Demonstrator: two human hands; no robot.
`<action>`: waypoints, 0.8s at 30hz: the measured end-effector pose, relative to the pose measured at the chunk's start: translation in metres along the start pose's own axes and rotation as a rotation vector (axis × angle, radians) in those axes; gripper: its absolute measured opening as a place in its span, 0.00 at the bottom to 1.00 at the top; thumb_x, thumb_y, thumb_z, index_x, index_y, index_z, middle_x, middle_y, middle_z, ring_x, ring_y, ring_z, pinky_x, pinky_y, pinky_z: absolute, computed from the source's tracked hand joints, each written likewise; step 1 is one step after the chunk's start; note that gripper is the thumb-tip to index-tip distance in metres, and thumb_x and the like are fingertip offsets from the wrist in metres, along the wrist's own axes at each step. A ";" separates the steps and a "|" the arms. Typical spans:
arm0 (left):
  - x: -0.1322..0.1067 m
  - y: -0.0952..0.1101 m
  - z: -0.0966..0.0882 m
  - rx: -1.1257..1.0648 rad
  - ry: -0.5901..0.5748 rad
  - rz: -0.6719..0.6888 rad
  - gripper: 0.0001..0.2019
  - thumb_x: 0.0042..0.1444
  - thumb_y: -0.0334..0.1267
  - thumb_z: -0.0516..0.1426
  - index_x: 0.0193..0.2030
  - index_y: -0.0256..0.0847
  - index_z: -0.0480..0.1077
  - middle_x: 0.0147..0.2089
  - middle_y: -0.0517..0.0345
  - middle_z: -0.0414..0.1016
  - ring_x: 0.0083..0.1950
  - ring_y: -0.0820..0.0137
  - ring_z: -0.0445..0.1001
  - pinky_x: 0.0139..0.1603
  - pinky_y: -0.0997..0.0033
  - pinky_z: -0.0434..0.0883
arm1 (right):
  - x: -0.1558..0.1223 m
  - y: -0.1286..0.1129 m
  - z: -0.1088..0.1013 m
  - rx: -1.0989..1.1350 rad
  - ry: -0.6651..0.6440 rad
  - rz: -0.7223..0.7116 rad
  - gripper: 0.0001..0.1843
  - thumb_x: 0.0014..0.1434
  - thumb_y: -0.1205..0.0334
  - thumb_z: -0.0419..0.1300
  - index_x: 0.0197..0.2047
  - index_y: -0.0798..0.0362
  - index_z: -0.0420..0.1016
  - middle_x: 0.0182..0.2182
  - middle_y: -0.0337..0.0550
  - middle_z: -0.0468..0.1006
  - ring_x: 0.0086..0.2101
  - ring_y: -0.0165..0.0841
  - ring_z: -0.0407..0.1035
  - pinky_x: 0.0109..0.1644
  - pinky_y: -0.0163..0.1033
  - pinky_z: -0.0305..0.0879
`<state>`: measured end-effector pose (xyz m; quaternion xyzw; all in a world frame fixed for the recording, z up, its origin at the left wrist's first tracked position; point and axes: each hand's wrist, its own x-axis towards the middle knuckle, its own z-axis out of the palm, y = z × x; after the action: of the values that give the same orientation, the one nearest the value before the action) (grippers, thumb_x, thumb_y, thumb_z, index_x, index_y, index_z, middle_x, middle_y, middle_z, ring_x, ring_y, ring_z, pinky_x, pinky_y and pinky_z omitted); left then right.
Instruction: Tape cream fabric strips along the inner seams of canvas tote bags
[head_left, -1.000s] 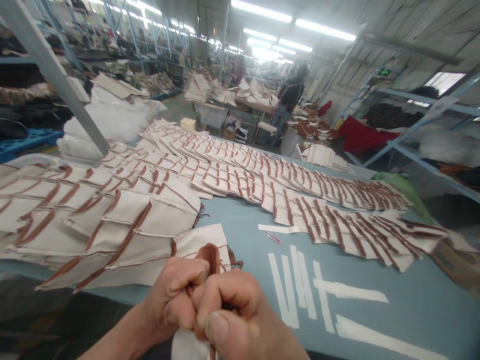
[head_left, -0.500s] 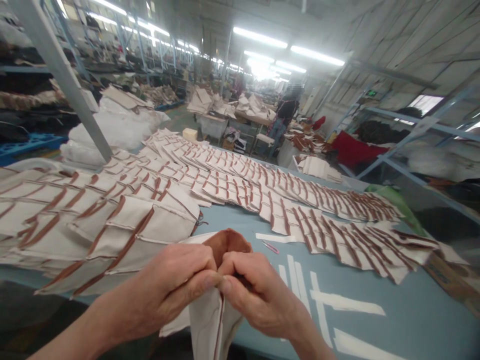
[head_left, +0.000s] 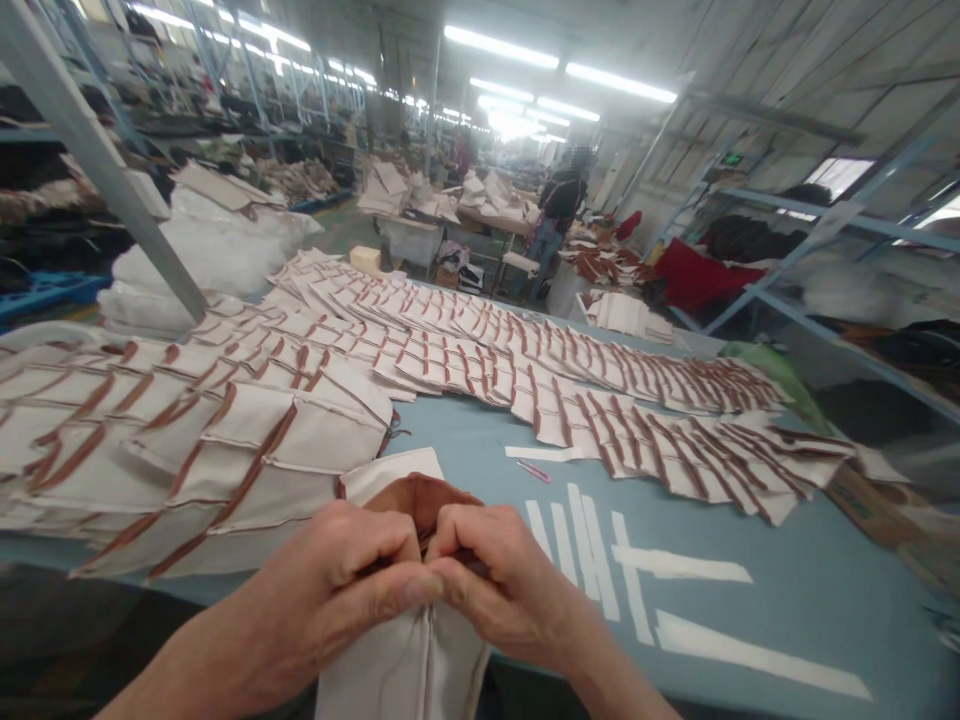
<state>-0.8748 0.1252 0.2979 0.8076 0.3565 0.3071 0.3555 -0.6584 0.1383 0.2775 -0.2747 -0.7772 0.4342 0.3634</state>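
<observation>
Both hands pinch one sewn fabric piece (head_left: 405, 660), cream-white on one face and brown on the other, at the front edge of the table. My left hand (head_left: 352, 580) grips it left of a vertical seam, and my right hand (head_left: 487, 570) grips it just to the right. The thumbs meet at the top of that seam. Brown material curves up behind the fingers, while the cream part hangs below them. Fingertips are partly hidden in the fold. Another cream panel (head_left: 397, 473) lies just behind the hands.
Overlapping cream panels with brown seam strips (head_left: 247, 440) cover the left of the blue table (head_left: 787, 620); long rows (head_left: 577, 390) stretch across its back. Pale strips (head_left: 592, 550) and a small pink tool (head_left: 534, 470) lie to the right. A person (head_left: 559, 210) stands in the background.
The held piece has tilted, showing more of its cream face below the thumbs. Both hands sit slightly lower and remain pinched together. The whole view has shifted a little.
</observation>
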 end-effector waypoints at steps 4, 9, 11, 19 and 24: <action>-0.007 -0.001 0.009 -0.176 -0.042 -0.136 0.30 0.75 0.62 0.52 0.26 0.44 0.57 0.26 0.69 0.52 0.27 0.73 0.53 0.26 0.71 0.53 | -0.006 -0.004 0.002 0.022 0.026 0.010 0.25 0.74 0.43 0.61 0.29 0.51 0.67 0.23 0.30 0.64 0.24 0.26 0.55 0.30 0.33 0.53; -0.018 0.001 0.014 -0.246 -0.134 -0.272 0.32 0.72 0.70 0.45 0.31 0.44 0.61 0.31 0.64 0.60 0.33 0.68 0.62 0.34 0.71 0.62 | -0.014 -0.008 0.005 0.165 0.055 0.047 0.28 0.71 0.40 0.64 0.28 0.51 0.65 0.22 0.30 0.62 0.24 0.26 0.54 0.29 0.34 0.51; -0.021 0.005 0.016 -0.190 -0.132 -0.274 0.30 0.74 0.67 0.45 0.33 0.44 0.64 0.32 0.62 0.64 0.35 0.68 0.66 0.37 0.72 0.66 | -0.018 -0.010 0.006 0.204 0.067 0.062 0.27 0.70 0.41 0.65 0.28 0.51 0.65 0.22 0.30 0.62 0.24 0.26 0.54 0.28 0.33 0.50; -0.019 0.007 0.037 -0.388 0.077 -0.169 0.30 0.73 0.65 0.52 0.28 0.43 0.61 0.27 0.66 0.58 0.28 0.72 0.59 0.30 0.74 0.61 | -0.036 -0.020 0.003 0.212 0.058 0.062 0.20 0.76 0.49 0.56 0.35 0.51 0.71 0.28 0.37 0.72 0.30 0.29 0.64 0.34 0.34 0.60; -0.026 0.005 0.054 -0.577 0.125 -0.275 0.32 0.69 0.68 0.56 0.27 0.42 0.61 0.25 0.67 0.55 0.26 0.74 0.54 0.27 0.74 0.57 | -0.043 -0.025 0.000 0.083 0.088 -0.096 0.12 0.75 0.61 0.55 0.37 0.50 0.72 0.30 0.37 0.76 0.31 0.29 0.68 0.38 0.35 0.62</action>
<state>-0.8469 0.0830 0.2655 0.5972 0.3816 0.3935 0.5856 -0.6356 0.0944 0.2858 -0.2404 -0.7540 0.4357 0.4287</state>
